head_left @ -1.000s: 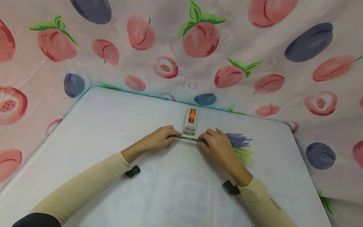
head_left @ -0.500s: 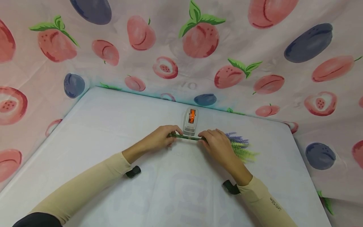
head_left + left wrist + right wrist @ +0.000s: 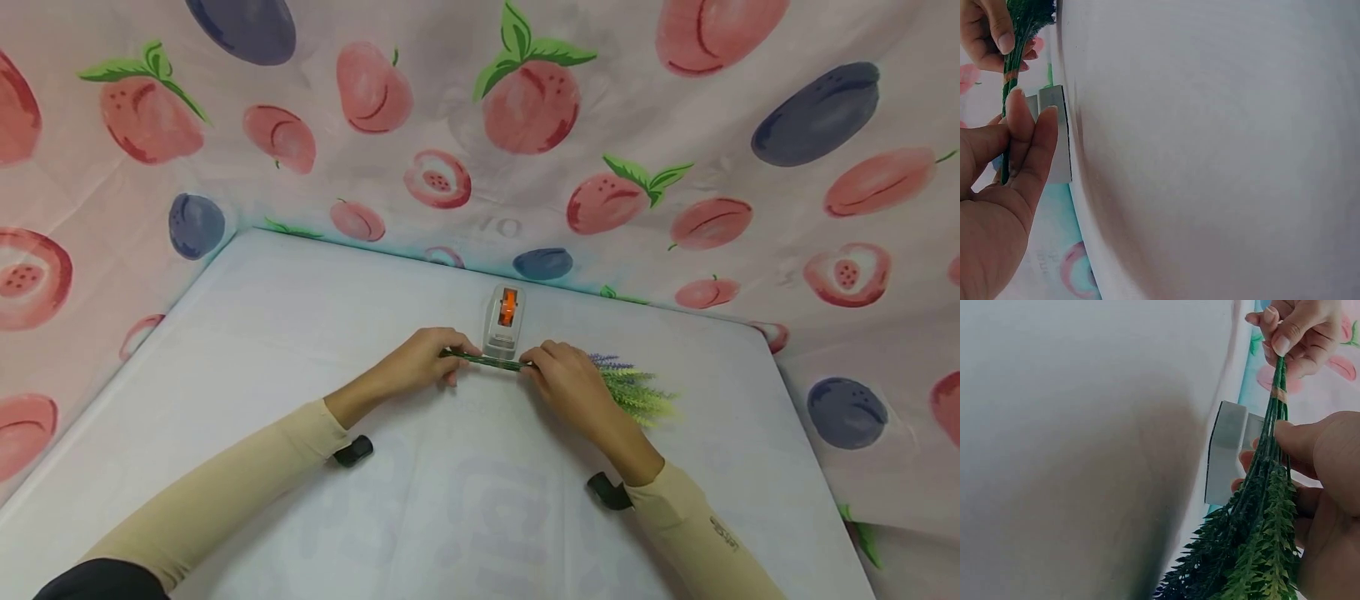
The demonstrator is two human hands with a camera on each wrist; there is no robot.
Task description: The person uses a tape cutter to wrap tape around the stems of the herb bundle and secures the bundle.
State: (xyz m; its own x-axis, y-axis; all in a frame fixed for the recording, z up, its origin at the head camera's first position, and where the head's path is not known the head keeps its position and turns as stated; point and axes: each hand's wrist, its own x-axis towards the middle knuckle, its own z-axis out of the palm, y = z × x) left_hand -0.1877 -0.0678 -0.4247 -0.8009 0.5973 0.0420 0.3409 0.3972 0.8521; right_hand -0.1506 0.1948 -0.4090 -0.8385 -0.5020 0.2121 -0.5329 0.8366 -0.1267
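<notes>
A bundle of artificial lavender, with purple and yellow-green flower heads, is held level just above the table. My left hand pinches the stem ends between thumb and fingers. Nearer the flower heads, my right hand grips the stems, and it hides part of the bundle in the head view. A tan band circles the green stems between the two hands, as the right wrist view shows. Just beyond the stems stands a clear tape dispenser with an orange core.
The white-covered table meets a fruit-printed curtain at its back and sides. Black wrist mounts hang below both forearms, close over the tabletop.
The bundle has turned about its length: less purple and more yellow-green shows beyond the right hand. Both hands have shifted slightly left, still holding the stems. The tape dispenser stays put.
</notes>
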